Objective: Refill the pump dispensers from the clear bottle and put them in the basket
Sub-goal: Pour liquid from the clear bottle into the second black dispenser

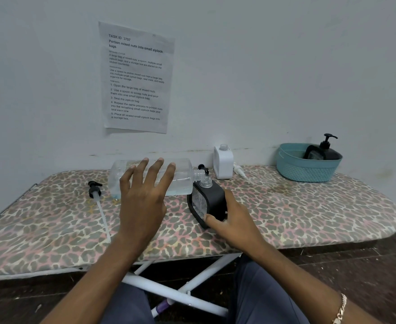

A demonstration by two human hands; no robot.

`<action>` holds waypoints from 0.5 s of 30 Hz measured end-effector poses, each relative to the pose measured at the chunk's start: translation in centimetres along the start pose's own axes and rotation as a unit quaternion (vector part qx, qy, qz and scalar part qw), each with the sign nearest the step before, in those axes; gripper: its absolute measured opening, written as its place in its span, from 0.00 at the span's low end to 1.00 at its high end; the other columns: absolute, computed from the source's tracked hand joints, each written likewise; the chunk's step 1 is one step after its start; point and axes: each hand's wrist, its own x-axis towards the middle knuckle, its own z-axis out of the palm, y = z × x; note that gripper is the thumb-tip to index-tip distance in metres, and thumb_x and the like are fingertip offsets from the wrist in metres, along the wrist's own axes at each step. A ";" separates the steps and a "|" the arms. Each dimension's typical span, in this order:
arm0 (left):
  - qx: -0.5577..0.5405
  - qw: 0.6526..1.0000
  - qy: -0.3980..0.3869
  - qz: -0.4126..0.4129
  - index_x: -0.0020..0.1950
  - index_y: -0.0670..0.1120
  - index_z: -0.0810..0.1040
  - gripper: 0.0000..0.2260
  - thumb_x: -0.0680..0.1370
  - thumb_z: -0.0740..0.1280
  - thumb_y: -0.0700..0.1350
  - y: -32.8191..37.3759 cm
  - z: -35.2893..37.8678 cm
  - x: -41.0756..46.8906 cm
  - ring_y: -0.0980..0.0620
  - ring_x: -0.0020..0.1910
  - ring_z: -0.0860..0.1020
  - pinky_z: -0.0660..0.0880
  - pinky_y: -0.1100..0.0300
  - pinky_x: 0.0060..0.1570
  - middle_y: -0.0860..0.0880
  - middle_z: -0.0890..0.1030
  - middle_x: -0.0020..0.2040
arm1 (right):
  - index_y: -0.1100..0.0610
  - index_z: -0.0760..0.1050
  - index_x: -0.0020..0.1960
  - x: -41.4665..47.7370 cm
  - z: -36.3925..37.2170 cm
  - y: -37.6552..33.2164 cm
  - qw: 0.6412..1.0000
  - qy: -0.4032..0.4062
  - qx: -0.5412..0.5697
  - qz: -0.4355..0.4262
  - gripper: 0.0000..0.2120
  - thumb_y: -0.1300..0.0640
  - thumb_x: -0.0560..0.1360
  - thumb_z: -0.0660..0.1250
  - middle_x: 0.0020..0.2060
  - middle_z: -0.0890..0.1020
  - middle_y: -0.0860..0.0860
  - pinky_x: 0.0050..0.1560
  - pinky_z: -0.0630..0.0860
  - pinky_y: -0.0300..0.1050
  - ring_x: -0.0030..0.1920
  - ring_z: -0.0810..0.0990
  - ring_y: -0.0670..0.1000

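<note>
The left hand (143,202) was open, fingers spread, in front of the clear bottle (183,176); contact could not be told. The bottle lay on its side on the ironing board (309,213), its mouth beside the open neck of a black dispenser (212,199). The right hand (234,220) gripped that tilted dispenser. A white dispenser (223,163) stood uncapped behind. Another black pump dispenser (327,150) sat in the teal basket (306,170).

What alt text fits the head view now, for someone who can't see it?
The right hand grips a tilted, uncapped black dispenser; the open left hand is over the clear bottle, lying with its mouth by the dispenser's neck. Another pump dispenser sits in the teal basket.
</note>
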 end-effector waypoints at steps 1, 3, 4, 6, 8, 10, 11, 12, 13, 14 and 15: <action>0.000 1.000 0.000 0.000 0.75 0.47 0.76 0.37 0.66 0.70 0.27 0.0 0.0 0.0 0.36 0.74 0.73 0.62 0.39 0.70 0.42 0.78 0.72 | 0.43 0.66 0.64 0.0 0.0 0.0 1.000 0.000 0.000 0.000 0.22 0.48 0.75 0.73 0.49 0.83 0.43 0.44 0.78 0.35 0.47 0.82 0.42; 0.002 1.000 0.000 0.001 0.75 0.47 0.76 0.37 0.67 0.70 0.27 0.0 0.0 0.1 0.36 0.74 0.73 0.62 0.39 0.71 0.42 0.78 0.72 | 0.44 0.66 0.66 0.0 0.0 0.1 1.000 -0.001 0.001 0.000 0.23 0.48 0.75 0.73 0.50 0.83 0.43 0.45 0.79 0.36 0.48 0.82 0.42; 0.002 1.000 0.000 0.002 0.75 0.47 0.76 0.37 0.66 0.70 0.27 0.0 0.0 0.0 0.36 0.74 0.73 0.62 0.39 0.70 0.42 0.78 0.72 | 0.44 0.67 0.67 0.0 0.0 0.1 1.000 -0.002 0.000 0.001 0.24 0.48 0.75 0.73 0.50 0.83 0.43 0.45 0.79 0.36 0.48 0.82 0.41; 0.002 1.000 0.000 0.002 0.75 0.47 0.76 0.37 0.66 0.70 0.27 0.0 0.0 0.1 0.36 0.74 0.73 0.62 0.38 0.70 0.42 0.78 0.72 | 0.45 0.67 0.68 0.0 0.0 0.1 1.000 -0.003 -0.002 0.002 0.25 0.48 0.75 0.73 0.50 0.82 0.43 0.45 0.79 0.35 0.48 0.82 0.40; 0.002 1.000 0.001 0.001 0.75 0.47 0.76 0.37 0.66 0.70 0.27 0.0 0.0 0.1 0.35 0.74 0.73 0.62 0.38 0.70 0.42 0.78 0.72 | 0.45 0.67 0.67 0.0 0.0 0.0 1.000 -0.002 -0.001 0.004 0.24 0.48 0.75 0.73 0.50 0.82 0.42 0.43 0.78 0.32 0.48 0.81 0.37; 0.001 1.000 0.002 0.002 0.75 0.47 0.76 0.37 0.66 0.70 0.27 0.0 0.0 0.1 0.35 0.74 0.73 0.62 0.38 0.71 0.42 0.78 0.72 | 0.45 0.67 0.66 0.0 -0.1 0.0 1.000 -0.002 0.001 0.006 0.23 0.49 0.75 0.73 0.49 0.82 0.42 0.41 0.76 0.29 0.47 0.80 0.36; 0.002 1.000 0.002 0.002 0.75 0.47 0.76 0.37 0.66 0.70 0.27 0.0 0.0 0.1 0.36 0.74 0.73 0.62 0.38 0.71 0.42 0.78 0.72 | 0.46 0.67 0.66 0.0 -0.1 0.0 1.000 -0.003 0.001 0.006 0.23 0.49 0.75 0.73 0.49 0.82 0.42 0.41 0.76 0.29 0.47 0.80 0.36; 0.003 1.000 0.001 0.002 0.75 0.47 0.76 0.37 0.66 0.70 0.27 0.0 0.0 0.0 0.36 0.74 0.73 0.62 0.38 0.71 0.42 0.78 0.72 | 0.46 0.67 0.67 0.0 -0.1 -0.1 1.000 -0.003 0.000 0.006 0.24 0.49 0.75 0.73 0.49 0.82 0.42 0.41 0.77 0.30 0.47 0.80 0.36; 0.003 1.000 0.001 0.002 0.75 0.47 0.76 0.37 0.66 0.70 0.27 0.0 0.0 0.0 0.36 0.74 0.72 0.62 0.38 0.71 0.42 0.78 0.72 | 0.46 0.67 0.67 0.0 -0.1 -0.1 1.000 -0.003 -0.002 0.006 0.24 0.49 0.75 0.73 0.50 0.82 0.42 0.42 0.77 0.31 0.47 0.81 0.37; 0.003 1.000 0.001 0.002 0.75 0.47 0.76 0.37 0.66 0.70 0.27 -0.1 0.0 0.0 0.36 0.74 0.72 0.62 0.38 0.71 0.42 0.78 0.72 | 0.46 0.67 0.67 0.0 -0.1 -0.1 1.000 -0.003 -0.004 0.006 0.24 0.49 0.75 0.73 0.50 0.82 0.42 0.43 0.78 0.32 0.47 0.81 0.38; 0.002 1.000 0.002 0.001 0.75 0.47 0.76 0.37 0.66 0.70 0.27 -0.1 0.0 0.0 0.35 0.74 0.73 0.62 0.38 0.71 0.42 0.78 0.72 | 0.45 0.66 0.67 0.0 -0.1 0.0 1.000 -0.003 -0.006 0.005 0.24 0.48 0.75 0.73 0.50 0.82 0.42 0.44 0.79 0.33 0.48 0.81 0.38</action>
